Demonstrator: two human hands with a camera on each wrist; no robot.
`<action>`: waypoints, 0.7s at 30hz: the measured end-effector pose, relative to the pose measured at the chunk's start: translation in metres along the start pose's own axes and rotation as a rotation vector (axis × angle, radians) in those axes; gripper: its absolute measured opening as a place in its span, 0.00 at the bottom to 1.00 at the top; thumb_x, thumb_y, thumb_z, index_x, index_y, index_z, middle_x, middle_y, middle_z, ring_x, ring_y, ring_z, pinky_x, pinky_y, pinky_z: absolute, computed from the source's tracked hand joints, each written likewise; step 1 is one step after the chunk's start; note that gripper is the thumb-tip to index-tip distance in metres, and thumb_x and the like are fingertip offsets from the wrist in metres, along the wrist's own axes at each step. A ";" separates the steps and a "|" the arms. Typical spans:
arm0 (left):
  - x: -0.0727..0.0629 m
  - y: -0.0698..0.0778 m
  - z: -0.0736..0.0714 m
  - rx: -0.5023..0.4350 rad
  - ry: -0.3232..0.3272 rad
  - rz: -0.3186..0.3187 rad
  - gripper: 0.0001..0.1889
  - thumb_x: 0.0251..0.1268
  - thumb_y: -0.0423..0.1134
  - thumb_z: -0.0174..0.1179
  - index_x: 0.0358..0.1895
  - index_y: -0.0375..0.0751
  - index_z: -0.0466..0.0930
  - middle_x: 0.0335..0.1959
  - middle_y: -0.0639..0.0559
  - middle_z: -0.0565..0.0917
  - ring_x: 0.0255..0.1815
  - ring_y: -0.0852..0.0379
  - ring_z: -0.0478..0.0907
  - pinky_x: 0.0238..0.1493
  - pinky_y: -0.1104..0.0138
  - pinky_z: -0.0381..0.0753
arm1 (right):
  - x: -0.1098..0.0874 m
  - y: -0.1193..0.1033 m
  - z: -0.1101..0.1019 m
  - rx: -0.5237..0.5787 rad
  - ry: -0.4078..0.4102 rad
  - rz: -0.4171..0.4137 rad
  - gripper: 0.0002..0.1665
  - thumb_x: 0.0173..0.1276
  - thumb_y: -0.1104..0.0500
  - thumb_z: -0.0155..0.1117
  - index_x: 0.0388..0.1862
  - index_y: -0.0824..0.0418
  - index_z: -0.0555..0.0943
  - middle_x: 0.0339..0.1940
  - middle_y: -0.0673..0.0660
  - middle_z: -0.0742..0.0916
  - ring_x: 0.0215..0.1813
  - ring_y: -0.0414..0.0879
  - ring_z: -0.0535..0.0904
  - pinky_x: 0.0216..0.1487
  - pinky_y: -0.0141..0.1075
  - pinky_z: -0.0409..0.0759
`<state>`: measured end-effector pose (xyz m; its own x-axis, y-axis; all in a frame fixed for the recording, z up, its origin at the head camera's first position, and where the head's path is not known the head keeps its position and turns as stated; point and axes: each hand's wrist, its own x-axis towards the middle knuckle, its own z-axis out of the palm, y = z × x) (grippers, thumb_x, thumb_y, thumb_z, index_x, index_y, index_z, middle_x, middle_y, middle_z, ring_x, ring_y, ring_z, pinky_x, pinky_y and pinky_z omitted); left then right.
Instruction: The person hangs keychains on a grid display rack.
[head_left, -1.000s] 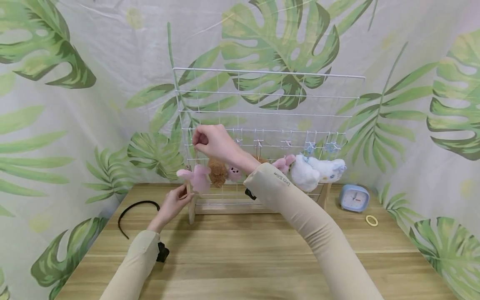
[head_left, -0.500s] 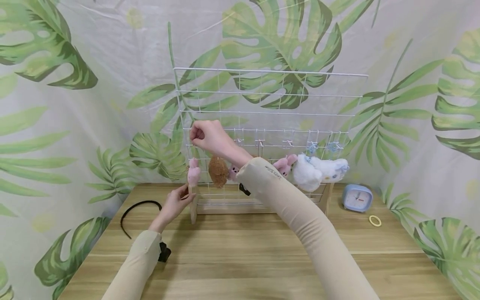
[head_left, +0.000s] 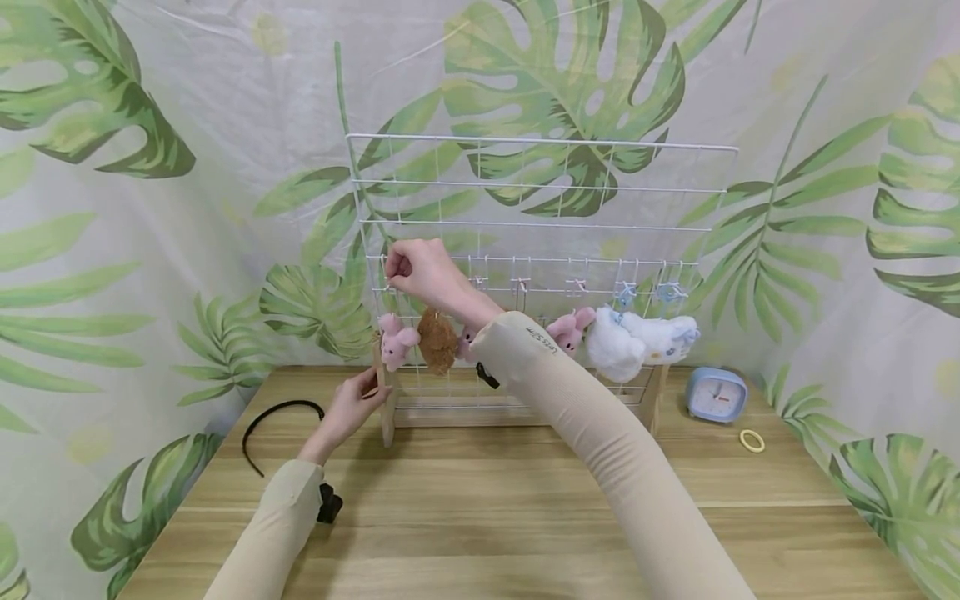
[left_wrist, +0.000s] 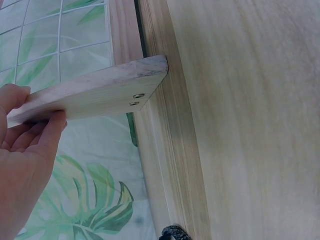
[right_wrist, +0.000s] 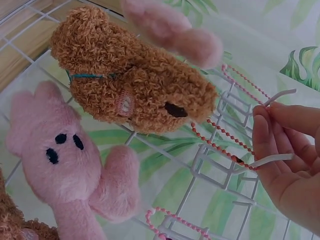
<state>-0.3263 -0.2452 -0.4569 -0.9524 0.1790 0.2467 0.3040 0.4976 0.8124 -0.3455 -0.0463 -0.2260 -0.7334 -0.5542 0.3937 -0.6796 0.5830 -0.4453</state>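
Note:
My right hand (head_left: 431, 271) is at the left side of a white wire grid rack (head_left: 540, 143). In the right wrist view its thumb and fingertips pinch a pink ball chain (right_wrist: 245, 82) at the tip of a white hook (right_wrist: 282, 95). From that chain hangs a pink plush keychain (head_left: 395, 343), beside a curly brown plush keychain (right_wrist: 135, 75) on its own orange chain. My left hand (head_left: 348, 412) holds the rack's wooden side post (left_wrist: 100, 90), thumb on one face and fingers on the other.
More plush hang along the hooks: a pink one (head_left: 570, 329) and white ones (head_left: 615, 346). A blue alarm clock (head_left: 716, 395) and a yellow ring (head_left: 752, 441) lie right on the wooden table (head_left: 480, 517). A black cord-like loop (head_left: 281, 406) lies at left.
The pink plush below my right hand has swung and turned, now showing its face. My right hand rose slightly, then shifted a little right. The left hand stays on the post.

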 end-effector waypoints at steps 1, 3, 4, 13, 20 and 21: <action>-0.002 0.005 -0.001 -0.003 -0.001 0.002 0.28 0.76 0.37 0.54 0.73 0.27 0.61 0.65 0.27 0.75 0.66 0.33 0.75 0.62 0.46 0.80 | 0.000 0.000 0.000 0.002 0.001 0.001 0.03 0.69 0.65 0.63 0.38 0.61 0.83 0.38 0.55 0.89 0.39 0.42 0.84 0.39 0.23 0.81; -0.002 0.005 -0.001 -0.006 0.000 0.008 0.28 0.76 0.36 0.54 0.73 0.26 0.61 0.64 0.26 0.75 0.65 0.32 0.75 0.62 0.46 0.80 | 0.000 0.000 0.000 0.006 0.000 0.001 0.02 0.69 0.65 0.63 0.38 0.61 0.82 0.38 0.56 0.89 0.40 0.42 0.84 0.40 0.23 0.80; -0.002 0.005 -0.001 -0.008 0.000 0.010 0.28 0.76 0.36 0.54 0.73 0.26 0.61 0.64 0.26 0.75 0.65 0.32 0.74 0.62 0.46 0.80 | -0.001 0.000 0.000 0.009 0.002 0.000 0.02 0.69 0.65 0.63 0.37 0.60 0.82 0.38 0.56 0.89 0.40 0.43 0.84 0.40 0.24 0.80; 0.002 -0.004 0.001 -0.024 -0.018 0.005 0.30 0.76 0.38 0.54 0.75 0.29 0.59 0.67 0.28 0.73 0.68 0.34 0.72 0.64 0.46 0.78 | -0.012 -0.003 -0.007 0.033 0.041 -0.029 0.04 0.68 0.66 0.63 0.35 0.58 0.81 0.37 0.55 0.89 0.37 0.41 0.83 0.38 0.22 0.79; 0.003 -0.005 0.002 -0.010 -0.013 0.009 0.29 0.76 0.38 0.53 0.74 0.28 0.59 0.66 0.27 0.73 0.68 0.33 0.73 0.65 0.45 0.77 | -0.043 -0.002 -0.017 0.148 0.071 -0.041 0.02 0.69 0.64 0.65 0.38 0.62 0.82 0.37 0.56 0.90 0.37 0.42 0.85 0.40 0.24 0.82; 0.003 -0.006 0.002 -0.006 -0.010 0.013 0.29 0.76 0.38 0.53 0.74 0.28 0.59 0.66 0.27 0.73 0.68 0.33 0.73 0.65 0.45 0.77 | -0.049 -0.001 -0.018 0.158 0.075 -0.041 0.02 0.69 0.64 0.66 0.39 0.62 0.82 0.37 0.56 0.90 0.37 0.42 0.85 0.41 0.24 0.82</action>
<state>-0.3309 -0.2455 -0.4618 -0.9482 0.1935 0.2517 0.3157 0.4901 0.8125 -0.3097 -0.0091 -0.2305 -0.7081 -0.5262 0.4708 -0.7024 0.4564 -0.5462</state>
